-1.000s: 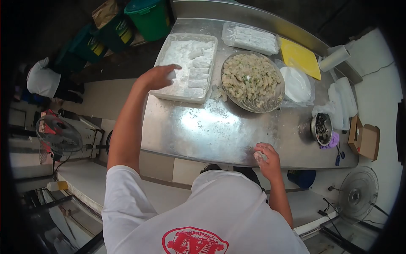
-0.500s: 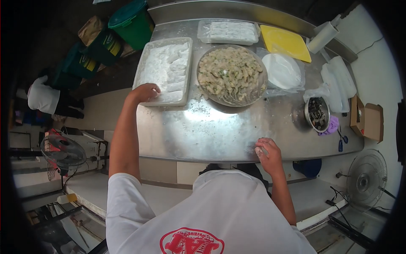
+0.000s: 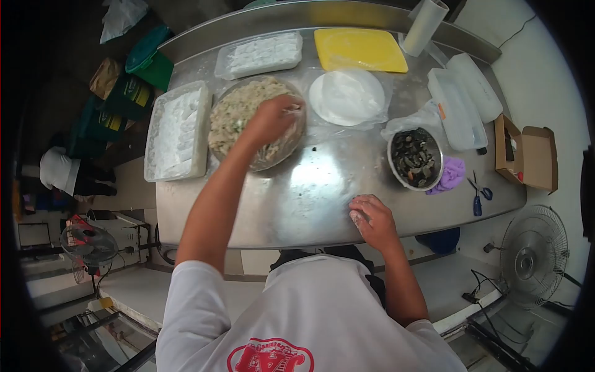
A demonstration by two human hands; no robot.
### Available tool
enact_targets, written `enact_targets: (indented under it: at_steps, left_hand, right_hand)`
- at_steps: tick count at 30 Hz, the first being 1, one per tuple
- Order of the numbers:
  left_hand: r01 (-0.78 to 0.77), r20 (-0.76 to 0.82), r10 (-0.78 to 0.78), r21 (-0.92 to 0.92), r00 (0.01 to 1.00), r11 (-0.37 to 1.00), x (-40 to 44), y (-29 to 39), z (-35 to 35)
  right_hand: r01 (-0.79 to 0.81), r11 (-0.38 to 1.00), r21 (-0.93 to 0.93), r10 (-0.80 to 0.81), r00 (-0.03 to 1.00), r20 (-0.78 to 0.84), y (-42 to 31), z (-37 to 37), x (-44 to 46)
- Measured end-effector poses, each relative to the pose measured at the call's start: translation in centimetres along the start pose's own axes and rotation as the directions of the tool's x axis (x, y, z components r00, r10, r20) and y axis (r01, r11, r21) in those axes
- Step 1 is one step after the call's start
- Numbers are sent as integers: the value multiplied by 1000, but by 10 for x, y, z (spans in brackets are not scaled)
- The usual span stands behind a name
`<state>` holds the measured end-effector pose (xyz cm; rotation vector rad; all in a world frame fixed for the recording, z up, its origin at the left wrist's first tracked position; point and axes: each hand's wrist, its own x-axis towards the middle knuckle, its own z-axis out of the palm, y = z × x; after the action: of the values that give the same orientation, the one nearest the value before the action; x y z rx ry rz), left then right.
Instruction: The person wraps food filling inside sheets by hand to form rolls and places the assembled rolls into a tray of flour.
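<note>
While the left hand (image 3: 276, 118) reaches over the right part of the large bowl (image 3: 274, 164) at the upper centre-left of the frame, its fingers are bent down near the pale mixture (image 3: 235, 118), and whether they grip any of it cannot be told. Near the front edge of the steel table (image 3: 266, 214), just right of the frame's centre, the right hand (image 3: 374, 222) is half curled, thumb close to the fingers, with whitish residue on its fingertips; whether something small is held there is unclear. The shallow tray (image 3: 203, 142), left of the bowl, has a row of coated pieces (image 3: 186, 133) along its right side and loose white powder (image 3: 162, 136) on the left. Above the bowl, a clear container (image 3: 223, 63) looks closely packed with similar white pieces (image 3: 263, 53). Judging by these, a good share of the pieces is already shaped and coated, with the container seemingly filled and the tray only partly so. Much remains, though: the bowl holds a large heap of mixture, thinner toward its lower right, where the wall shows. Dark pieces (image 3: 414, 158) sit in a metal bowl (image 3: 392, 164) at centre-right, away from both hands.
</note>
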<state>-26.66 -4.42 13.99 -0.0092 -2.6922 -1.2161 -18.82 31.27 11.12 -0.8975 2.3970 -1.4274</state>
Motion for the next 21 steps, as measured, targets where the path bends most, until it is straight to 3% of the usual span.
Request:
enact_targets:
  at_steps: [1,4,6,7,9,14,16,19,21]
  left_hand:
    - [-15,112,13,16,994,1000,24,2,28]
    - [30,150,-33,26,988,999,78,-5,106]
    - [-38,79,21,215,997,976,106,-28,150]
    - [-47,87,29,208,996,977,114,-32,163]
    - [32,-51,-16,331,999,943,119,-46,174]
    - [80,-12,-80,223,997,972,147,-42,153]
    - [-92,63,73,377,995,922,155,-21,128]
    - [-86,145,21,455,989,886,155,33,89]
    - [-147,154,87,434,984,889,126,64,67]
  right_hand:
    - [9,1000,-14,-9,1000,-16,4,-11,-3]
    - [-1,1000,3,1,999,-52,10,-47,-15]
    - [-21,1000,-12,20,996,-85,18,-67,-30]
    - [-41,999,-22,39,993,-110,22,-77,-39]
    - [-90,996,-26,85,986,-140,27,-93,-54]
    - [-183,983,23,184,966,-184,42,-110,-78]
    - [-197,976,89,208,968,-142,43,-108,-77]
    - [-136,987,86,145,985,-98,38,-98,-58]
    - [-100,989,108,108,992,-71,35,-86,-41]
